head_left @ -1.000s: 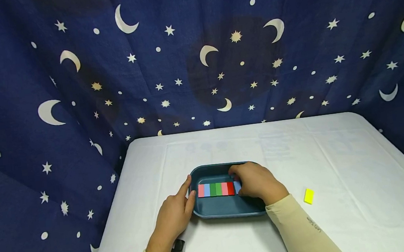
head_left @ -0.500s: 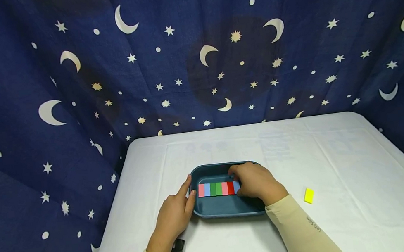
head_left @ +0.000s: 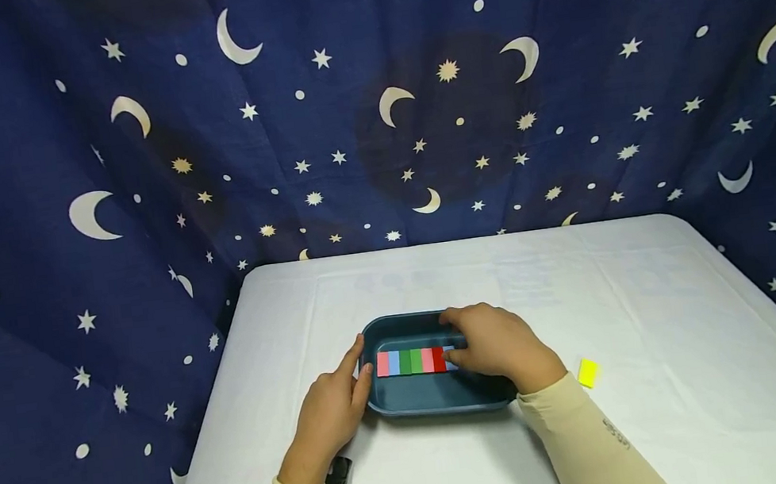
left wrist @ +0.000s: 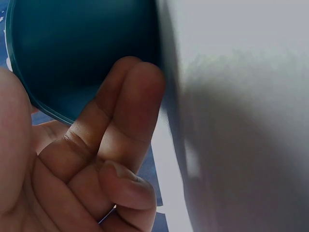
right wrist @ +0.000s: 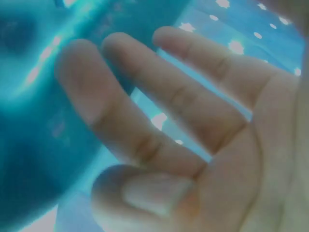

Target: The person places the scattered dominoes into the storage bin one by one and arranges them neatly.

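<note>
A dark teal tray point(head_left: 434, 393) stands on the white table. In it lies a row of small coloured tiles: pink, blue, two green, pink, red point(head_left: 439, 359) and a partly covered blue tile point(head_left: 452, 366) at the right end. My left hand point(head_left: 327, 413) holds the tray's left end, thumb at the rim; in the left wrist view its fingers point(left wrist: 137, 96) lie against the outside wall. My right hand point(head_left: 496, 341) is over the tray's right end, its thumb by the last blue tile. The right wrist view shows its fingers point(right wrist: 111, 101) extended and spread, holding nothing visible.
A yellow tile point(head_left: 587, 372) lies on the white tablecloth point(head_left: 654, 307), right of the tray near the right forearm. A small black object point(head_left: 338, 478) shows beside the left wrist. A dark blue curtain point(head_left: 345, 119) with moons and stars hangs behind the table.
The last blue tile has shifted left against the red one. My right thumb has moved slightly left and up onto its edge. My left hand still holds the tray; the view has shifted slightly.
</note>
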### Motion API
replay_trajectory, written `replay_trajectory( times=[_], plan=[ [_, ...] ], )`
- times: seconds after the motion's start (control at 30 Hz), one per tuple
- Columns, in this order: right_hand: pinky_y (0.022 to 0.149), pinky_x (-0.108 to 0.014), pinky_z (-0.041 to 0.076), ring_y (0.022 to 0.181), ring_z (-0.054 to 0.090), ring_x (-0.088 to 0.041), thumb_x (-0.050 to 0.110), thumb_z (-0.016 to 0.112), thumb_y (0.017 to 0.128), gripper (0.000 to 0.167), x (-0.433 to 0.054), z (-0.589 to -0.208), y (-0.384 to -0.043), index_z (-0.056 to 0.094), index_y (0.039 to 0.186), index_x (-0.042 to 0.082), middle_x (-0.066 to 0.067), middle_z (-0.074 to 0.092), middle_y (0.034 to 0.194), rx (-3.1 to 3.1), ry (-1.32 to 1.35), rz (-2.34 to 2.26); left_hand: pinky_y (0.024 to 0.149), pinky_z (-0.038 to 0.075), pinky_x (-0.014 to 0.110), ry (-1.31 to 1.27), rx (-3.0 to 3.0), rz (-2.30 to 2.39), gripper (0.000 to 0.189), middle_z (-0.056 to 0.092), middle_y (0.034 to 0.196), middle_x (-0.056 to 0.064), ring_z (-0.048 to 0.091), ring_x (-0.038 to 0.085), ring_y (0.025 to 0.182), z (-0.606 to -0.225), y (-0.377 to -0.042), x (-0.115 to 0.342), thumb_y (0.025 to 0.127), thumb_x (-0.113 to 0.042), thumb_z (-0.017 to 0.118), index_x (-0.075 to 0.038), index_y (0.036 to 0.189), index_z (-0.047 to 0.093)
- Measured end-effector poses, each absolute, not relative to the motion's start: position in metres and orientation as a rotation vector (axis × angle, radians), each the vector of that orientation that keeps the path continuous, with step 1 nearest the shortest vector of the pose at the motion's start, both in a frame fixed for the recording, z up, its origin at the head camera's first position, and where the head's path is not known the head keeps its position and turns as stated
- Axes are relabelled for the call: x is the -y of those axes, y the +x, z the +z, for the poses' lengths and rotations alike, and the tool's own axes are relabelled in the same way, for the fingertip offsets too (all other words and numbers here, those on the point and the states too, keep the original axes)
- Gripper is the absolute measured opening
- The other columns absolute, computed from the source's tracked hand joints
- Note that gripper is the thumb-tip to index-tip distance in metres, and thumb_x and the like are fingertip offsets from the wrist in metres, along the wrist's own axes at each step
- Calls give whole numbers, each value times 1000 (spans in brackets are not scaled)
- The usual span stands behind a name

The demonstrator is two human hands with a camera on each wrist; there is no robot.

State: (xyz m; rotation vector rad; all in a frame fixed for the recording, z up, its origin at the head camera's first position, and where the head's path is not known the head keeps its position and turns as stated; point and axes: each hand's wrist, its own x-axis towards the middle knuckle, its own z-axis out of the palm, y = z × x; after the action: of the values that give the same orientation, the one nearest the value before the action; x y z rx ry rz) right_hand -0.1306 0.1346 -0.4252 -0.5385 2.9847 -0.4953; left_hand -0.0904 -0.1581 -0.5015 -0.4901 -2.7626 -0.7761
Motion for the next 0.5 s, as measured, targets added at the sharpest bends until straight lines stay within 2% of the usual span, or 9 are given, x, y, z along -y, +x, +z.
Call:
replay_trajectory(
  times=[0.23,0.33,0.47,0.5],
  plan=[
    [84,-51,57,104,71,-22,38,82,90,51,-162,-409,-105,71,134,15,-2,75,118,-3134,-599,-539,44,34,27,-484,2774,-777,54,43,56,-21,37,2,44,-505,-90,159,112,-40,52,-16,161,48],
    [75,-45,57,92,70,-18,37,82,91,49,-180,-409,-94,71,133,15,-2,74,121,-3187,-589,-575,44,35,27,-475,2778,-772,54,43,56,-21,38,2,44,-506,-89,158,112,-41,52,-17,161,48],
    [63,-35,50,77,64,-14,35,81,93,43,-202,-414,-84,72,129,14,-1,75,115,-3218,-564,-643,44,34,27,-473,2756,-773,54,43,56,-21,38,2,44,-505,-90,158,112,-40,54,-16,160,49],
    [63,-34,49,77,65,-13,35,81,93,42,-208,-417,-82,72,129,15,0,75,114,-3225,-551,-653,44,34,27,-477,2748,-773,53,42,55,-21,37,2,44,-504,-90,158,112,-39,54,-16,159,50]
  ],
)
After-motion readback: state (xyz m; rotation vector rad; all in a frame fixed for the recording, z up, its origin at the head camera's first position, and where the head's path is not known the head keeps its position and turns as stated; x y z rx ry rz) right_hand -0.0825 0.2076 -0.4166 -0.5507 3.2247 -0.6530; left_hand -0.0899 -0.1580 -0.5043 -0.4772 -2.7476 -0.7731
